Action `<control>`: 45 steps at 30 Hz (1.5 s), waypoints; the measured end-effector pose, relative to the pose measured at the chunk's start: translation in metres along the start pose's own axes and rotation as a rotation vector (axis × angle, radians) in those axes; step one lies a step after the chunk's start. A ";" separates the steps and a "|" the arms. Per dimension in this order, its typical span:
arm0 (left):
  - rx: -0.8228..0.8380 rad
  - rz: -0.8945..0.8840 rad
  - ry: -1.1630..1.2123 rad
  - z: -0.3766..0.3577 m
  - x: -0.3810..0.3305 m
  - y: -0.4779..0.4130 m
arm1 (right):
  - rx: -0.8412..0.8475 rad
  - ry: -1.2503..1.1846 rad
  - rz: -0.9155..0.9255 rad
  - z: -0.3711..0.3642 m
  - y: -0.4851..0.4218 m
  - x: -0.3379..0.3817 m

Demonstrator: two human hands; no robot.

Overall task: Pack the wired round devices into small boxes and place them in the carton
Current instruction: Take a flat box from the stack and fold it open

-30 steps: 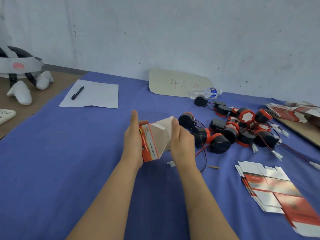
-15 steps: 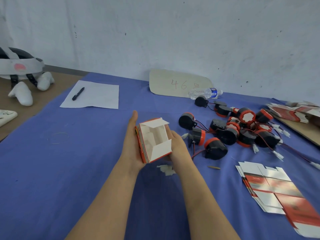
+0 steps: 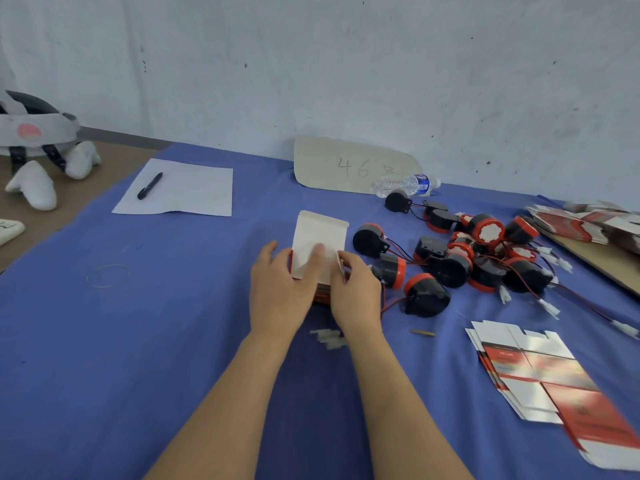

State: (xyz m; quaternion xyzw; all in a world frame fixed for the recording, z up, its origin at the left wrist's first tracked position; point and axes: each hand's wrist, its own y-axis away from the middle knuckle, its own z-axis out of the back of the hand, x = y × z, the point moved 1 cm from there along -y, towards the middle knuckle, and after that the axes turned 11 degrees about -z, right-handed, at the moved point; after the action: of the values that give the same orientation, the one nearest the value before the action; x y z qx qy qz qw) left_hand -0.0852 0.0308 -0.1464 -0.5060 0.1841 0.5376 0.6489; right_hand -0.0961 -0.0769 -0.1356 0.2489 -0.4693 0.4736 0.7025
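A small red-and-white box [image 3: 318,244] stands on the blue cloth between my hands, its white top flap raised toward the wall. My left hand [image 3: 277,292] holds the box's left side, thumb across the white panel. My right hand [image 3: 356,292] pinches a side flap at the box's right edge. Several black-and-red round devices [image 3: 450,258] with red and black wires lie in a heap just to the right. One device [image 3: 426,294] lies closest to my right hand. No carton is in view.
Flat unfolded boxes [image 3: 540,372] lie stacked at the lower right, more [image 3: 585,223] on a board at the far right. A paper sheet [image 3: 187,192] with a pen [image 3: 149,186], a cardboard sign [image 3: 346,164], a water bottle [image 3: 405,184], and a rubber band [image 3: 108,275] lie around.
The box was held open sideways in my hands. It has been turned and set down on the cloth with the flap up, and my hands moved onto its sides.
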 end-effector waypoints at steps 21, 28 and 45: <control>-0.122 0.171 -0.066 0.017 0.007 -0.003 | -0.241 0.357 -0.008 0.023 -0.007 0.003; -0.243 0.109 -0.036 0.018 0.002 -0.004 | -0.150 0.398 -0.301 0.041 -0.028 -0.005; -0.173 0.170 0.244 0.010 0.000 -0.006 | 0.010 0.307 0.380 -0.014 0.013 0.015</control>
State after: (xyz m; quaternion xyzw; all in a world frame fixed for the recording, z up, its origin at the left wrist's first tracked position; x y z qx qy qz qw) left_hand -0.0829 0.0394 -0.1394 -0.6041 0.2565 0.5391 0.5279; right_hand -0.1000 -0.0542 -0.1299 0.0846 -0.3932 0.6320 0.6625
